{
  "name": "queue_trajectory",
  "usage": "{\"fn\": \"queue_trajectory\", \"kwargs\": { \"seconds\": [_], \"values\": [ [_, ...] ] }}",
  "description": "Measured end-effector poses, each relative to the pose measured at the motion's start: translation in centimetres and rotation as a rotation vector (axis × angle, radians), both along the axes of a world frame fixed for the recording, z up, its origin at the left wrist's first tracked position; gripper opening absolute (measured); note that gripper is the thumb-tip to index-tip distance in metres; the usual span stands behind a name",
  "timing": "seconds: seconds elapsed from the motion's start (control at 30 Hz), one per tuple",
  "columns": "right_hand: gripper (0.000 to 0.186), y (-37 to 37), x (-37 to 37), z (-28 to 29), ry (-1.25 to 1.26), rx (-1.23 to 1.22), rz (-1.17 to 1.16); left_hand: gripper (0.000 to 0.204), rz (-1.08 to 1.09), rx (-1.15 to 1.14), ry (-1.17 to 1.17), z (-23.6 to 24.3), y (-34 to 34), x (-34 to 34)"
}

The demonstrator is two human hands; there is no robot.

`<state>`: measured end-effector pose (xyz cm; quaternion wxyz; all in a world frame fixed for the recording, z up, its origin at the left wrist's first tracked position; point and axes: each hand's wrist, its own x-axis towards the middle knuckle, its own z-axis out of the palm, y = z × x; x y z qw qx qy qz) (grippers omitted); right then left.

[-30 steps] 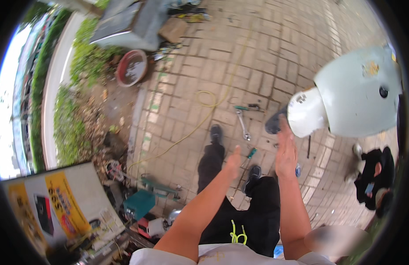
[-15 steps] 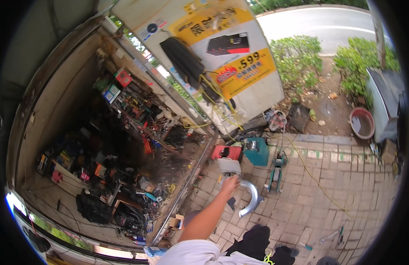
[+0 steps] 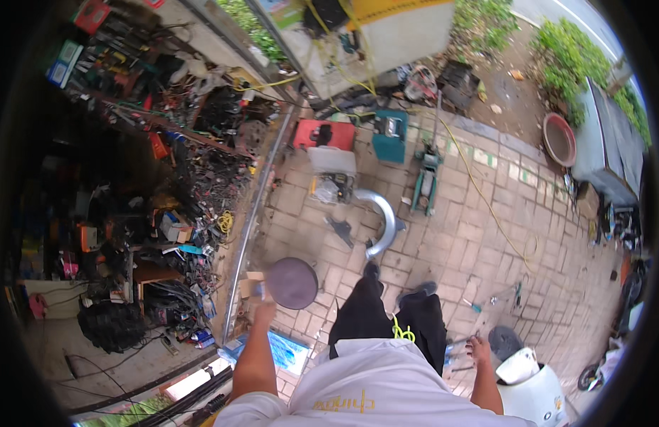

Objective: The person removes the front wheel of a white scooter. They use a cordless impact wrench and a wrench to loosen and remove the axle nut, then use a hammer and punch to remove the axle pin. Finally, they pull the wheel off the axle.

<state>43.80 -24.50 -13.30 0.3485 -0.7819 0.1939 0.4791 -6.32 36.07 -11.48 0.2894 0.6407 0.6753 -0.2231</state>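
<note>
My left hand [image 3: 264, 312] is beside a round dark stool [image 3: 294, 283] and a small open cardboard box [image 3: 248, 285]. Its fingers are smeared, so whether it holds anything cannot be made out. Low on the right, my right hand [image 3: 479, 347] hangs with fingers apart and nothing in them, near a dark round seat [image 3: 504, 342] and a white scooter [image 3: 536, 395]. On the paving ahead of my feet lies a shiny silver curved fender [image 3: 388, 220]. A dark bracket-like piece [image 3: 339, 230] lies to its left, below an open grey case [image 3: 331, 161] with small items inside.
A red case [image 3: 322, 134], a teal box [image 3: 391, 135] and a green floor jack [image 3: 425, 179] stand farther off. A yellow hose [image 3: 479, 178] trails across the paving. Hand tools [image 3: 495, 299] lie to the right. Leftward is a cluttered workshop bay with a metal sill [image 3: 262, 196].
My left hand has drawn back from the open grey case to beside the stool and cardboard box. My right hand has come into view. The view has tilted down.
</note>
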Motion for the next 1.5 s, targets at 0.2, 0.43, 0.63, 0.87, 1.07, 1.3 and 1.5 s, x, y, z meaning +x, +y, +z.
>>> {"fn": "queue_trajectory", "kwargs": {
  "seconds": [0.2,0.43,0.63,0.87,1.07,1.3,1.5],
  "values": [
    [0.022,11.2,8.5,-5.0,-0.024,0.249,0.076,0.026,-0.052,0.128,-0.252,2.7,-4.1,-2.2],
    [0.023,24.3,15.6,-9.0,-0.091,0.277,0.121,0.035,0.625,0.290,-0.546,11.0,8.5,4.2],
    [0.029,33.1,13.0,-7.6,-0.131,0.271,-0.008,0.033,0.400,0.665,-0.931,20.1,38.6,9.6],
    [0.044,36.5,-3.7,-3.5,-0.013,-0.034,0.096,0.038,0.337,0.805,-1.440,31.7,71.5,21.6],
    [0.045,42.3,-12.1,1.2,0.007,-0.017,0.056,0.032,0.311,1.113,-1.512,37.6,82.3,28.7],
    [0.046,45.4,-15.7,3.3,-0.009,-0.003,0.016,0.030,0.840,0.517,-1.789,40.0,89.1,32.2],
    [0.047,45.9,-17.0,4.5,-0.026,0.013,-0.013,0.023,1.315,-0.099,-2.373,40.3,91.8,32.4]
  ]
}}
